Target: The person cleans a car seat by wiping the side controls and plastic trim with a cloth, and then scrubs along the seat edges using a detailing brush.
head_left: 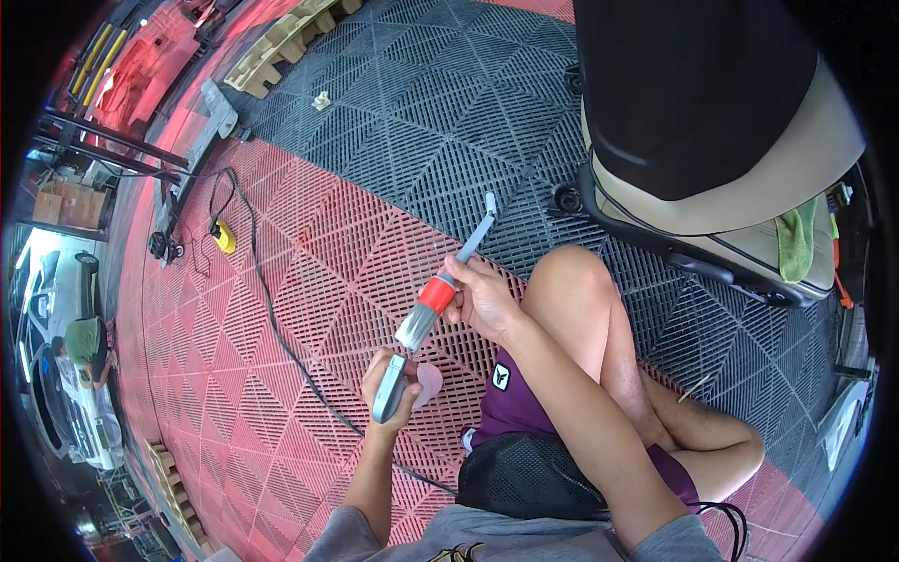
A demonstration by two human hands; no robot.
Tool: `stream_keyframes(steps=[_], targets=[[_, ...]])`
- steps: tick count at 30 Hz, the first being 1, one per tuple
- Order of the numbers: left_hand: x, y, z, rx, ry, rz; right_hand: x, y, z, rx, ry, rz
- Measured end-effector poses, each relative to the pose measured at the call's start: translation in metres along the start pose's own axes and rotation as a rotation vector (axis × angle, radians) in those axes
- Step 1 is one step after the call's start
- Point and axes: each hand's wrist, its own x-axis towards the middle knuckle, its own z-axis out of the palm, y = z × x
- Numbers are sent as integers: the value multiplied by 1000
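My left hand [382, 382] is wrapped round a spray bottle with a grey trigger head [390, 389] and a pale, see-through body. My right hand [482, 298] grips a detailing brush [436, 294] by its grey handle, near the red collar. Its pale bristles point down and to the left, just above the sprayer head; a small gap seems to lie between them. The handle's far end sticks out past my fingers over the dark floor tiles.
At the upper right stands a beige car seat [740, 225] with a black cover and a green cloth [796, 242] on it. A black cable [270, 300] crosses the red floor tiles beside a yellow object [223, 237]. Another person [86, 348] is near a car at far left.
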Motion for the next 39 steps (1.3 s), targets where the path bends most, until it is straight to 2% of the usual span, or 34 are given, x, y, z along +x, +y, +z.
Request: stream_keyframes(steps=[4,5,6,7,8,9,10,13,15,19,21,22,23,25,27,29,30,33,35,36,37,39], targets=[[-4,-6,-8,100,1,-32,1,-1,6,84,43,-12],[-1,-4,-10,239,-1,123,2,-2,7,114,88,-35],[-15,-21,-18,189,-2,-34,7,2,-3,94,31,-49],[-30,-40,-27,-7,26,-218,11,7,-11,74,-13,-70],[-35,-42,-35,-53,46,-273,6,3,-3,116,59,-43],[-40,-59,-53,-12,15,-281,7,6,-2,153,7,-77],[-11,-8,-29,1,0,-98,-6,-7,8,196,-19,-85],[-8,-6,-45,88,-31,46,-25,-18,16,295,-206,-175],[-11,-17,-52,81,41,29,-69,-43,20,361,-320,-309],[-17,-40,-70,-10,259,-77,-167,-78,-23,443,-339,-515],[-15,-46,-73,-54,344,-106,-222,-90,-58,400,-210,-658],[-4,-3,-36,-22,450,-92,-242,-90,-81,382,-163,-746],[-1,-5,-36,-23,439,-81,-259,-88,-101,362,-111,-835],[10,-22,-42,-24,421,-65,-295,-82,-126,381,191,-937],[20,-50,-55,15,357,-39,-318,-77,-145,355,310,-1039],[27,-65,-65,146,263,-16,-329,-73,-159,378,311,-1095],[24,-67,-61,42,287,-98,-334,-73,-162,393,336,-1120],[13,-73,-60,137,316,-151,-343,-75,-168,369,368,-1167],[-10,-72,-33,85,530,-56,-345,-84,-165,362,389,-1184],[-14,-69,-18,142,550,-18,-348,-89,-164,347,402,-1176],[-19,-63,-2,130,517,-2,-348,-90,-170,362,361,-1213],[-27,-38,28,316,321,29,-344,-91,-187,386,269,-1292]])
